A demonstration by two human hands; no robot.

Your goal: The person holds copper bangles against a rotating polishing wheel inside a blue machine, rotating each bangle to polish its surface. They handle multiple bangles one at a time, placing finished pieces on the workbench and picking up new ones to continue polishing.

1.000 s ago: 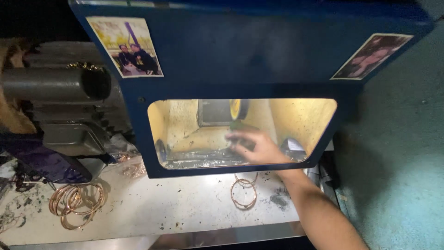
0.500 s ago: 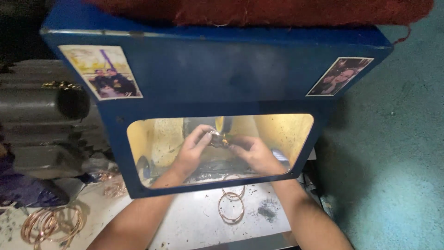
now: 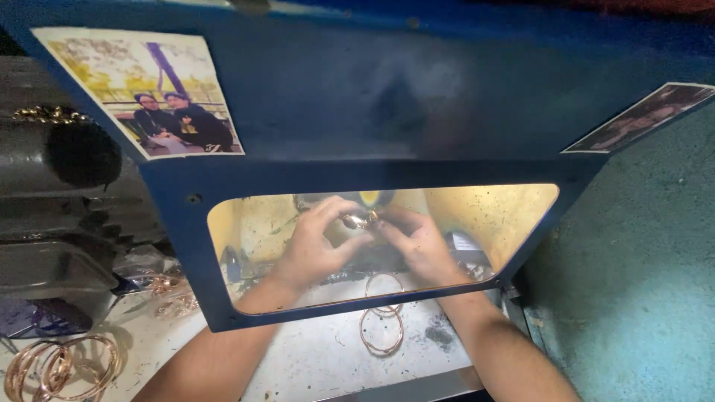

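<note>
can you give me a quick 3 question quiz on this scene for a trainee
1. True or false: both hands work inside the blue hood, seen through its window.
2. What do the left hand and right hand hold between them? A) a hammer B) a small shiny metal piece C) a paintbrush
3. Fill in: the loose copper-coloured rings lie on the white worktop just ____ the hands.

Key
1. True
2. B, the small metal piece pinched at the fingertips
3. Below, nearer the person; more rings sit at the far left.
</note>
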